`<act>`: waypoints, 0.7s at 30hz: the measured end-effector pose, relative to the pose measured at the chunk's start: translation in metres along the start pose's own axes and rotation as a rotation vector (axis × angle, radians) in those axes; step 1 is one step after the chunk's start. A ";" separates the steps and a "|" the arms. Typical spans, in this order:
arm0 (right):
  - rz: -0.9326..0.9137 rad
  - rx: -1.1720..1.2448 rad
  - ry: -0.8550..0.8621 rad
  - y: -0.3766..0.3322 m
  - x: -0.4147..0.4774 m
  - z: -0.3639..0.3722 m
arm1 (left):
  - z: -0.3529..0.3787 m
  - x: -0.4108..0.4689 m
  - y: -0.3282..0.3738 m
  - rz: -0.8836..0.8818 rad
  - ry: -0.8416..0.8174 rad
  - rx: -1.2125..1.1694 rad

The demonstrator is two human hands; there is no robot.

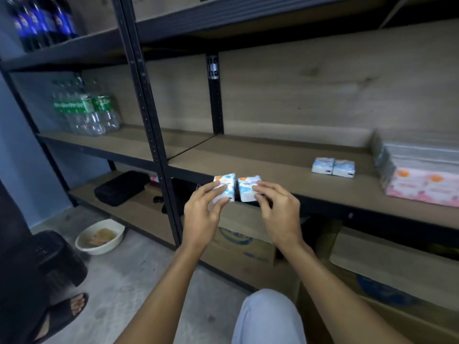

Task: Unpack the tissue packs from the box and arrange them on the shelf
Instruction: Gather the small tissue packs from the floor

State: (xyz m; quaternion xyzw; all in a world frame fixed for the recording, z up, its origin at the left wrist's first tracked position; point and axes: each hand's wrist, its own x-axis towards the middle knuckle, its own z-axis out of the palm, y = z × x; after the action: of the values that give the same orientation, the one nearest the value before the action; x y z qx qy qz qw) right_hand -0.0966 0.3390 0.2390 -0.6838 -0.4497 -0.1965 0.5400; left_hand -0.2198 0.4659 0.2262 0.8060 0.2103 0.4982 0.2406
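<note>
Two tissue packs sit side by side at the near edge of the shelf (260, 157), one in each hand. The left hand (201, 214) pinches the left pack (224, 184): its fingers are spread loosely across the printed face and the thumb presses up from below. The right hand (278, 214) holds the right pack (248, 188) with its fingers curled over the pack's right side. Its thumb is hidden, so the grip seems light, though that is hard to judge. The two packs stand nearly upright, almost touching, with a thin dark gap between them. Whether they rest on the board or hang just in front of it is unclear.

Farther right on the same shelf, a pair of packs (333, 166) lies pressed together, well apart from the hands. Pink packs (422, 187) lie at the far right, with a grey stack behind them.

A box (248, 244) sits under the shelf, just below the hands. To the left, clear bottles (87, 112) stand at the back of the next bay, a black case (121, 187) lies on the lower board and a bowl (99, 237) sits on the floor.
</note>
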 end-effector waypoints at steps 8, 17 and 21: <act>0.086 -0.091 0.050 0.046 0.041 -0.083 | 0.080 0.032 0.060 0.121 -0.124 -0.104; 0.168 -0.389 0.003 0.091 0.039 -0.151 | 0.168 0.040 0.106 0.169 -0.337 -0.074; 0.206 -0.416 -0.040 0.103 0.033 -0.156 | 0.182 0.040 0.105 0.137 -0.401 -0.078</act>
State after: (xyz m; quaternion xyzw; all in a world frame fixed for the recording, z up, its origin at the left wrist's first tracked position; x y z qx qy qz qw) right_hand 0.0392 0.2088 0.2591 -0.8264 -0.3379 -0.2154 0.3956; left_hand -0.0281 0.3731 0.2462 0.8915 0.0833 0.3509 0.2742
